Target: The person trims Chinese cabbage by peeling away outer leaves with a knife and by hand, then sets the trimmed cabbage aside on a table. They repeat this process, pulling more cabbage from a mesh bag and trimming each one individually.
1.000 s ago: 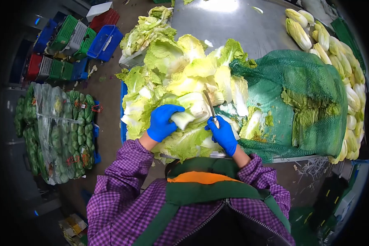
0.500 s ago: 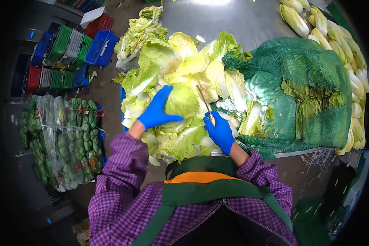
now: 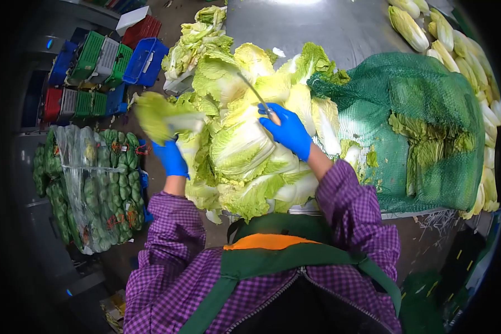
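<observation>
My left hand [image 3: 171,158], in a blue glove, is closed on a loose cabbage leaf [image 3: 162,118] at the left edge of the leaf pile; the leaf is blurred. A knife [image 3: 254,91] with a light handle is held in my gloved right hand [image 3: 288,129], its blade angled up and left over the pile. Between my hands a pale green cabbage [image 3: 242,149] lies on the heap of loose leaves [image 3: 217,78]. To the right, a green mesh bag [image 3: 373,89] lies on the table with leaves inside.
Whole cabbages [image 3: 409,28] line the table's right side. The metal table [image 3: 306,33] extends beyond the pile. At the left stand stacked crates [image 3: 145,62] and plastic-wrapped bagged green vegetables [image 3: 89,189] on the floor side.
My left hand has moved left and down off the cabbage and now holds a leaf. My right hand has moved up and left with the knife, whose blade now points more to the left.
</observation>
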The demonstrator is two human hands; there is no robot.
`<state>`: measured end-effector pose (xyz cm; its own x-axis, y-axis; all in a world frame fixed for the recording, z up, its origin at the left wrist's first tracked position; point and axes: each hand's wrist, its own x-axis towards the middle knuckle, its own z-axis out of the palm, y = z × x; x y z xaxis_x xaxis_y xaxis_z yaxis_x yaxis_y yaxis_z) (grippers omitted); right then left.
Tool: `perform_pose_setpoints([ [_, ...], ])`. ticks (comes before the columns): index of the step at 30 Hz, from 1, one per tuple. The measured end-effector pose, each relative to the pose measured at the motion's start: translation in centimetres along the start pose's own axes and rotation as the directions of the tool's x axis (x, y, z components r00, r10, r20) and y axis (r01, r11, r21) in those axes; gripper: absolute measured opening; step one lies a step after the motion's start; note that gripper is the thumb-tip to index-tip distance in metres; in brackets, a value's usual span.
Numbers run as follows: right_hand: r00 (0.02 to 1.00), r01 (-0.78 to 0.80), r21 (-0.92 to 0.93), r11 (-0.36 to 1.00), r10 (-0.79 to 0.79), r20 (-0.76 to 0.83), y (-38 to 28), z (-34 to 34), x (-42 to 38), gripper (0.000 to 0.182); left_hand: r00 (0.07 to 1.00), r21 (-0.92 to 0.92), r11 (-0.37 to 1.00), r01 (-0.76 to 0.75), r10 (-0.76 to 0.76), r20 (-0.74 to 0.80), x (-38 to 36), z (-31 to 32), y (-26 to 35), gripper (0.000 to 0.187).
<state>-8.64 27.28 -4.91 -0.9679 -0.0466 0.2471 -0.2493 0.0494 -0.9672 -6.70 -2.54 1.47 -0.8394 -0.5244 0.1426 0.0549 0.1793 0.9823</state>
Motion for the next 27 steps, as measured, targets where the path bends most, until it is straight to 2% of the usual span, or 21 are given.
perform_pose_setpoints([
  [1,0.938,-0.277,-0.055,0.959,0.282,0.203,-0.5,-0.1,1.3,0.040,0.973,-0.165,0.962,0.216,-0.227,-0.050,0.4,-1.3,-0.1,0.050],
  [2,0.761,-0.509,-0.162,0.845,0.530,0.372,-1.1,0.0,2.2,0.043,0.974,-0.173,0.963,0.207,-0.220,-0.058,-1.0,-2.4,-0.8,0.050],
  [3,0.690,-0.580,-0.147,0.801,0.579,0.434,-1.6,0.1,2.5,0.050,0.946,-0.005,0.946,0.323,-0.323,0.005,-3.6,-3.2,-1.1,0.059],
  [4,0.693,-0.574,-0.147,0.805,0.574,0.436,-1.4,0.5,2.3,0.050,0.900,0.171,0.892,0.419,-0.433,0.051,-6.1,-3.4,-1.3,0.069],
  [6,0.846,-0.390,-0.185,0.902,0.431,0.315,0.6,1.5,1.0,0.053,0.803,0.214,0.844,0.491,-0.534,0.264,-11.6,-0.9,0.5,0.089],
  [7,0.893,-0.344,-0.102,0.933,0.359,0.272,1.9,1.9,0.2,0.053,0.886,0.335,0.919,0.208,-0.322,0.334,-13.3,-0.2,-1.6,0.096],
  [8,0.887,-0.345,-0.109,0.932,0.362,0.286,1.9,1.7,-0.4,0.053,0.897,0.421,0.902,-0.098,-0.103,0.430,-14.6,0.2,-3.6,0.104],
  [9,0.805,-0.512,-0.038,0.858,0.494,0.328,1.8,1.3,-0.7,0.053,0.902,0.417,0.904,-0.092,-0.102,0.420,-15.2,1.2,-3.4,0.104],
  [11,0.625,-0.744,0.049,0.667,0.668,0.404,-1.4,0.3,-1.1,0.049,0.924,0.640,0.714,-0.284,0.027,0.380,-14.7,3.2,-2.2,0.109],
  [12,0.629,-0.738,0.042,0.673,0.665,0.402,-2.6,0.2,-2.0,0.049,0.926,0.634,0.719,-0.284,0.033,0.376,-13.7,3.1,-1.9,0.109],
  [13,0.677,-0.709,0.089,0.700,0.638,0.367,-3.6,0.2,-3.1,0.047,0.908,0.519,0.835,-0.186,-0.056,0.415,-12.1,2.5,-1.7,0.106],
  [14,0.718,-0.678,0.133,0.723,0.613,0.330,-4.5,0.1,-3.9,0.045,0.874,0.396,0.916,-0.066,-0.139,0.466,-10.9,1.8,-1.5,0.103],
  [15,0.718,-0.676,0.126,0.726,0.612,0.331,-6.3,-0.3,-3.8,0.045,0.810,0.207,0.964,0.167,-0.254,0.529,-10.1,1.5,-1.1,0.091],
  [16,0.734,-0.670,0.131,0.731,0.624,0.268,-8.5,-0.7,-3.9,0.044,0.757,0.138,0.946,0.293,-0.318,0.571,-9.9,1.8,0.9,0.080],
  [18,0.748,-0.660,0.136,0.739,0.629,0.212,-9.7,-0.3,-4.7,0.043,0.628,0.090,0.789,0.607,-0.547,0.554,-10.0,2.7,4.1,0.073],
  [19,0.819,-0.569,0.072,0.820,0.556,0.138,-9.3,0.3,-5.1,0.043,0.633,0.084,0.794,0.602,-0.539,0.556,-9.9,3.2,3.7,0.073],
  [20,0.878,-0.474,-0.001,0.880,0.473,0.067,-8.7,0.8,-5.5,0.043,0.675,0.036,0.855,0.518,-0.434,0.597,-9.9,3.7,3.0,0.073],
  [21,0.877,-0.480,0.009,0.877,0.480,-0.004,-8.2,1.6,-5.9,0.042,0.705,-0.019,0.900,0.435,-0.327,0.629,-10.2,4.0,3.0,0.073],
  [22,0.880,-0.475,0.004,0.880,0.475,-0.004,-7.8,1.4,-5.9,0.042,0.707,-0.025,0.901,0.433,-0.323,0.629,-10.2,4.0,3.1,0.073],
  [24,0.846,-0.533,0.091,0.841,0.530,0.054,-7.0,0.5,-5.4,0.040,0.671,0.012,0.852,0.523,-0.421,0.611,-9.7,4.0,3.4,0.070],
  [27,0.850,-0.522,0.019,0.853,0.519,0.090,-6.7,-1.0,-5.6,0.036,0.648,-0.011,0.840,0.543,-0.411,0.642,-9.9,4.0,3.8,0.069],
])
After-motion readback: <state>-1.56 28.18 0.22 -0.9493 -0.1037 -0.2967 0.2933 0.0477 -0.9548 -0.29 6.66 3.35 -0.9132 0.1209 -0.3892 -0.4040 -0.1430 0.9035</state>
